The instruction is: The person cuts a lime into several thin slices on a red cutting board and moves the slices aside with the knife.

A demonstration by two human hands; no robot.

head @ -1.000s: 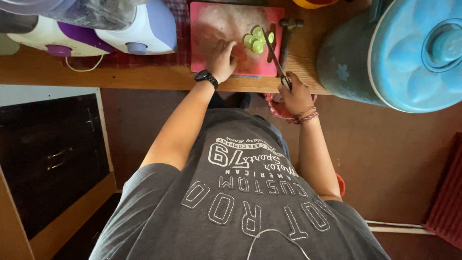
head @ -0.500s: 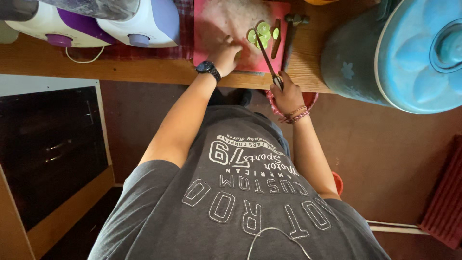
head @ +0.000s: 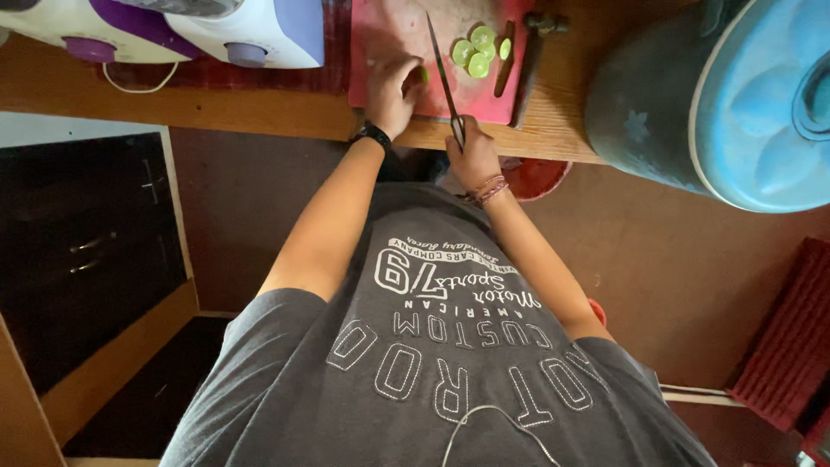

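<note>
One knife (head: pixel 441 65), one pink board (head: pixel 385 52) at the counter (head: pixel 216 108) front edge, about four green slices (head: pixel 478 50) piled near the board's right side. The right hand (head: pixel 471 156) is closed round the knife handle, blade lying across the board. The left hand (head: pixel 393 82) is curled, pressing something green on the board; its fingers cover most of it. Two appliances (head: pixel 259 30) and a blue drum (head: pixel 735 95) are cut off by the frame. A dark tool (head: pixel 532 52) beside the board is hard to make out.
</note>
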